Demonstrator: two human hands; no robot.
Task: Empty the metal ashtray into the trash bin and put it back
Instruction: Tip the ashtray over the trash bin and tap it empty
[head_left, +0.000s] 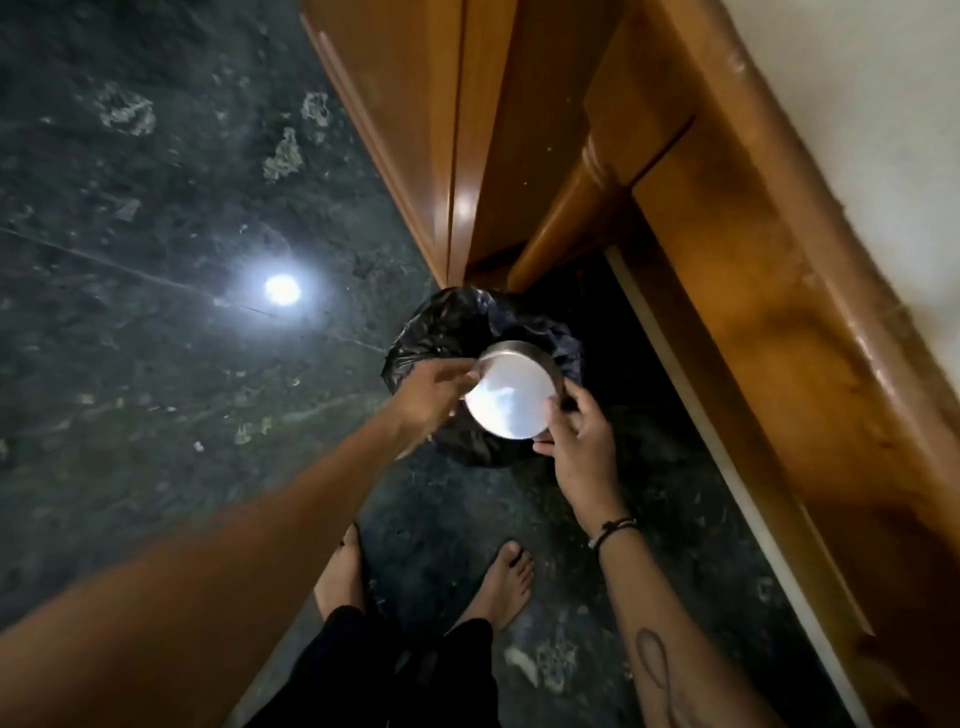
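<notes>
The round metal ashtray (511, 397) is turned upside down, its shiny flat underside facing me, directly over the trash bin (447, 332) lined with a black plastic bag. My right hand (579, 434) grips the ashtray's right rim. My left hand (434, 392) reaches in from the left, its fingertips touching the left edge of the ashtray's underside; it is slightly blurred. The bin's inside is hidden behind the ashtray.
The bin stands on a dark green marble floor (156, 260) that reflects a ceiling lamp. A wooden cabinet (415, 104) and a wooden bed frame (753, 286) rise just behind and right of it. My bare feet (504, 582) stand close in front.
</notes>
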